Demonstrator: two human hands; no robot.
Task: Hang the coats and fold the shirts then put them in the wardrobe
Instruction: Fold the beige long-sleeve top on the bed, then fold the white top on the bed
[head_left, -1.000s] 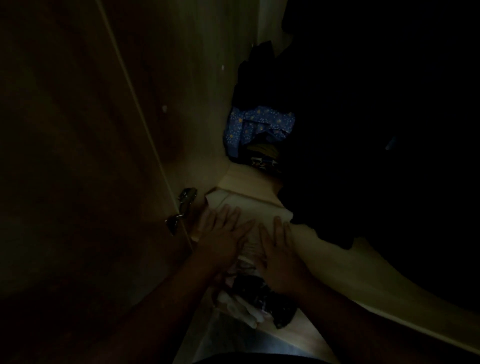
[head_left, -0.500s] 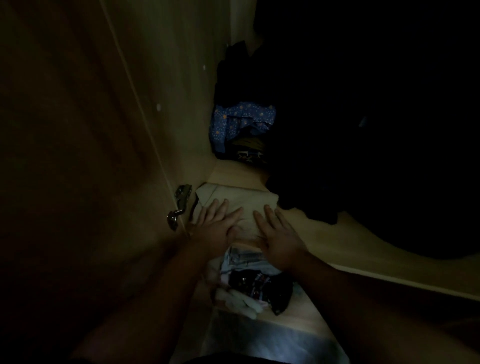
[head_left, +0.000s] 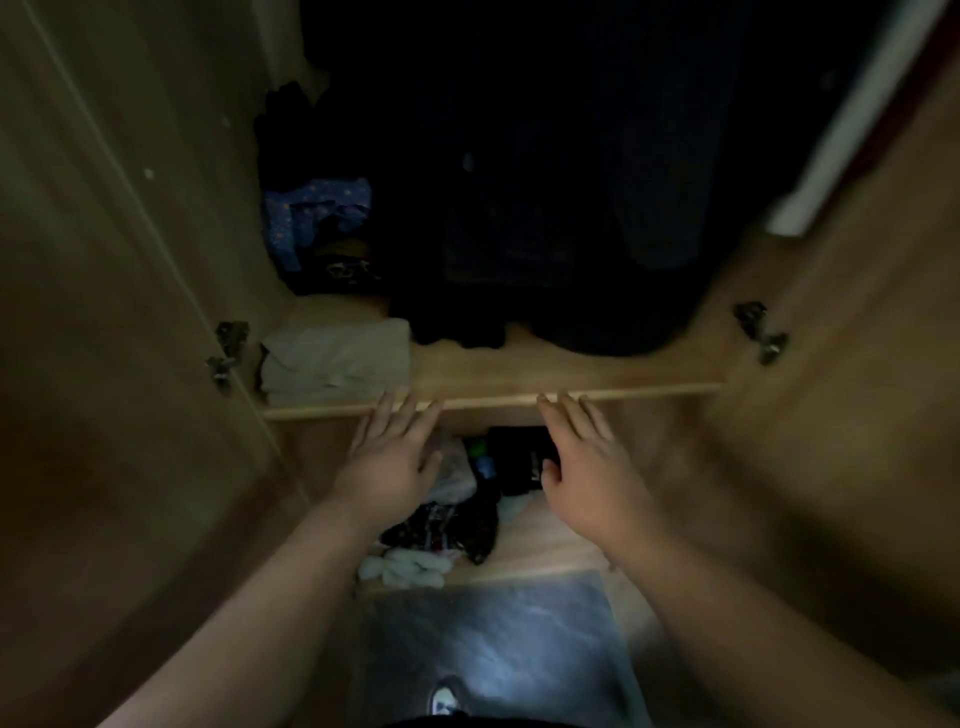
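A folded pale shirt (head_left: 337, 358) lies at the left end of the wooden wardrobe shelf (head_left: 545, 376). Dark coats (head_left: 545, 208) hang above the shelf and reach down onto it. My left hand (head_left: 392, 457) is open, fingers straight, its tips at the shelf's front edge just right of the shirt. My right hand (head_left: 587, 462) is open too, fingertips at the same edge further right. Neither hand holds anything.
Blue patterned cloth (head_left: 311, 218) and dark clothes are piled at the back left. Loose clothes and white socks (head_left: 410, 566) lie on the wardrobe floor below the shelf. Both wardrobe doors (head_left: 104, 364) stand open, hinges (head_left: 226, 351) showing. A shoe (head_left: 444, 699) stands on the grey floor.
Both hands have come off the folded shirt and drawn back to the shelf's front edge, spreading apart. The view has swung to face the wardrobe squarely.
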